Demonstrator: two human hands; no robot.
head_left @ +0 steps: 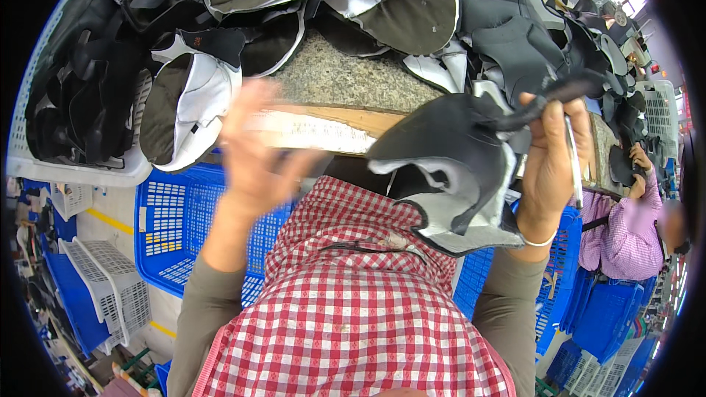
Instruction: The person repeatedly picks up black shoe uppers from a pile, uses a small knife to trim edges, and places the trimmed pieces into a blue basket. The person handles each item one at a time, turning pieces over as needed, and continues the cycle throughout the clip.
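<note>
My right hand (555, 154) is closed on a black shoe upper (456, 154). It pinches a narrow dark strip at the top, while the upper hangs with its pale lining and curled edges showing. A thin pale stick-like thing (573, 162) also runs along this hand; its kind is unclear. My left hand (254, 151) is raised to the left of the upper, apart from it. Motion blurs it, but thumb and fingers are spread and nothing shows in them. Close beside it lies another upper (193, 99) with a white and olive inside.
More black uppers (397, 7) are heaped along the worn bench (346, 77). A white crate (118, 173) full of dark pieces stands at the left. Blue baskets (191, 213) sit below the bench edge. A co-worker in a pink checked top (625, 235) works at the right.
</note>
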